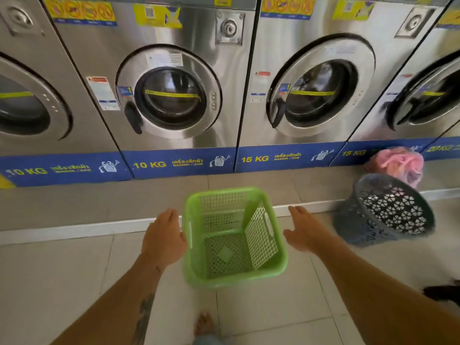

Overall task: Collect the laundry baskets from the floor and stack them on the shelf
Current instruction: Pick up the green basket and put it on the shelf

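Note:
A green rectangular laundry basket (234, 235) stands upright and empty on the tiled floor in front of me. My left hand (164, 235) is at its left rim, fingers spread, at or just short of the plastic. My right hand (305, 229) hovers a little off its right rim, also with fingers apart. A dark grey round basket (383, 210) lies tipped on its side to the right. No shelf is in view.
A row of steel front-loading washers (171, 95) on a raised step (99, 205) fills the background. A pink mesh bag of laundry (395, 165) rests on the step behind the grey basket. My bare foot (204, 324) is below the green basket.

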Demonstrator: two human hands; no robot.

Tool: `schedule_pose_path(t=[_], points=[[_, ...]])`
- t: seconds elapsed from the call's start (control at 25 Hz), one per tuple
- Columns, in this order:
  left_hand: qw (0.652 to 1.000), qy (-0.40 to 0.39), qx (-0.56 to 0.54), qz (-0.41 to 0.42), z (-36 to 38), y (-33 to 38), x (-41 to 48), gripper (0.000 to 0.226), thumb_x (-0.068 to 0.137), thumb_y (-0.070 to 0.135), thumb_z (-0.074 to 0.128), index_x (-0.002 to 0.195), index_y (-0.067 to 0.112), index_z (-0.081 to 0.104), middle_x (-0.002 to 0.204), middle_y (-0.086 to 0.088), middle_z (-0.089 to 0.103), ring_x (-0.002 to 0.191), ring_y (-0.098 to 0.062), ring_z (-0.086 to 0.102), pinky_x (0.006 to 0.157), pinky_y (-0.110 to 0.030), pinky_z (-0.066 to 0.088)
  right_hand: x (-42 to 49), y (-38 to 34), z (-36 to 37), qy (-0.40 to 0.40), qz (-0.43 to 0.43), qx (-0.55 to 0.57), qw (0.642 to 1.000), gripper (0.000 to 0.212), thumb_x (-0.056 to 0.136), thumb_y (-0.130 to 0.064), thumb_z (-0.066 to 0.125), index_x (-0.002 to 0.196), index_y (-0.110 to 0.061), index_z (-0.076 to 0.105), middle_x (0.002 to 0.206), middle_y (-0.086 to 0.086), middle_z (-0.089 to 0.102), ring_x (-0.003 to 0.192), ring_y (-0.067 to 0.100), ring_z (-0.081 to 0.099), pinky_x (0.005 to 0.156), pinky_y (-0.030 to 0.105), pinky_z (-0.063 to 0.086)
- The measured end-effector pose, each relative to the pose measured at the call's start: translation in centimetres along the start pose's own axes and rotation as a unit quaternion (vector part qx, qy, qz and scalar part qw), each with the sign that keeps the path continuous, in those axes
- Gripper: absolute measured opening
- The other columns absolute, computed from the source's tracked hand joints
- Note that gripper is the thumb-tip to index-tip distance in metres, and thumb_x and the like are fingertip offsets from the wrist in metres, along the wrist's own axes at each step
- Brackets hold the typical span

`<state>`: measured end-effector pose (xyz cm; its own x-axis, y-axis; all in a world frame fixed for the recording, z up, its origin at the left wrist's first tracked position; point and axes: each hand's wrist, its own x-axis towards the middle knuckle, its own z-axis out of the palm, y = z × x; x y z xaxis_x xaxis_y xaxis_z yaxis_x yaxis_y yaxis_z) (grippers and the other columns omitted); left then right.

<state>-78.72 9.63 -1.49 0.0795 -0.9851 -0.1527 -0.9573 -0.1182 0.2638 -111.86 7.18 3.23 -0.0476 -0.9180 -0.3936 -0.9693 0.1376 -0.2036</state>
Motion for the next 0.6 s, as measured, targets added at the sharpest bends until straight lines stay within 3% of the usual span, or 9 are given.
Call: schedule_pose_path(t=[0.16, 0.4, 0.48, 0.6], points=[[0.999, -0.038, 0.039, 0.004, 4.8, -1.1, 6.2, 0.073, 0.088, 0.028, 0.055, 0.151, 0.003, 0.029, 0.157, -0.015, 0.031, 0.143, -0.031, 0.033, 0.115, -0.040, 0.032, 8.3, 0.2, 2.7, -0.013, 0.012, 0.015, 1.000, 0.071, 0.088, -0.022, 0.058, 0.150, -0.008, 0.027, 0.156, 0.013, 0.032, 0.142, 0.033, 0.033, 0.113, 0.043, 0.032], [0.999, -0.035, 0.022, -0.029, 16.9, -2.8, 14.0, 0.083, 0.084, 0.021, 0.062, 0.153, -0.002, 0.023, 0.160, -0.020, 0.023, 0.145, -0.036, 0.028, 0.117, -0.045, 0.031, 20.9, 3.5, 12.3, -0.018, 0.002, 0.033, 0.999, 0.072, 0.081, -0.014, 0.060, 0.147, -0.012, 0.031, 0.149, 0.012, 0.038, 0.133, 0.037, 0.042, 0.105, 0.048, 0.041], [0.998, -0.045, 0.019, -0.049, 21.3, -3.6, 15.0, 0.091, 0.082, 0.023, 0.064, 0.155, -0.002, 0.016, 0.162, -0.020, 0.016, 0.147, -0.037, 0.024, 0.117, -0.047, 0.030, 24.2, 5.2, 16.5, -0.030, 0.006, 0.038, 0.999, 0.080, 0.072, -0.011, 0.064, 0.144, -0.015, 0.029, 0.144, 0.014, 0.039, 0.126, 0.039, 0.046, 0.097, 0.052, 0.049], [0.994, -0.086, -0.008, -0.071, 26.2, -5.3, 14.9, 0.112, 0.079, 0.021, 0.072, 0.156, 0.003, -0.007, 0.165, -0.015, -0.007, 0.150, -0.037, 0.013, 0.117, -0.047, 0.030, 26.5, 6.8, 21.5, -0.027, 0.012, 0.020, 0.999, 0.102, 0.067, -0.006, 0.070, 0.151, -0.021, 0.014, 0.154, 0.013, 0.024, 0.132, 0.042, 0.040, 0.093, 0.056, 0.052]])
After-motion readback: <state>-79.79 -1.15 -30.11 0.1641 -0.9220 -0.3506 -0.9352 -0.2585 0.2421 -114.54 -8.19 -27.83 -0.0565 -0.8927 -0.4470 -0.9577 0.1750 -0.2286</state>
